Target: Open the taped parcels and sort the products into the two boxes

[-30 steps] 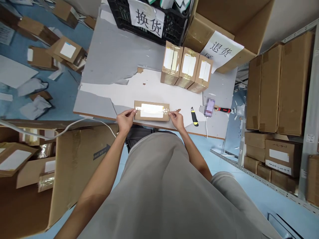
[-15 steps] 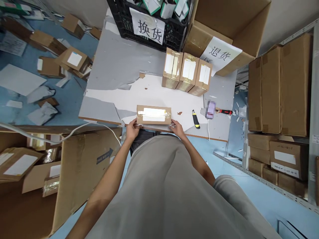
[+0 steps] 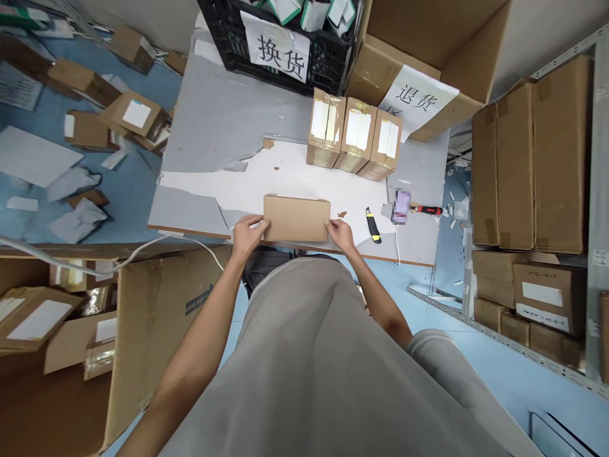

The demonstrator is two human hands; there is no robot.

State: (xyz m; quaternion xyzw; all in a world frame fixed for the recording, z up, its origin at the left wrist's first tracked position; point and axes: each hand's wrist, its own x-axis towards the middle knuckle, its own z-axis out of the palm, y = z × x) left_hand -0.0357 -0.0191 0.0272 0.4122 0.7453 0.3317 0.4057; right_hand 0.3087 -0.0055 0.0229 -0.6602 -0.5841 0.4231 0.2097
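A small cardboard box (image 3: 297, 219) lies at the table's front edge, a plain brown face turned up. My left hand (image 3: 248, 236) grips its left end with thumb and fingers. At the opposite end, my right hand (image 3: 340, 235) pinches the right edge. To the right of the box lies a yellow and black utility knife (image 3: 373, 226). Beyond it are a blurred purple device (image 3: 401, 207) on a white cable and a red and black handled tool (image 3: 429, 210). Three taped boxes with white labels, among them the middle box (image 3: 358, 130), stand in a row farther back.
A black crate (image 3: 328, 63) and a large open carton (image 3: 371, 70), both with paper signs, stand at the back. On the left, an open carton (image 3: 157, 317) holds parcels. Shelves with boxes (image 3: 561, 158) line the right; scattered boxes (image 3: 137, 117) lie at far left.
The box has been turned: its white-labelled, taped side faced up before, and a plain brown side does now. Both hands have shifted along its ends. The view has moved slightly.
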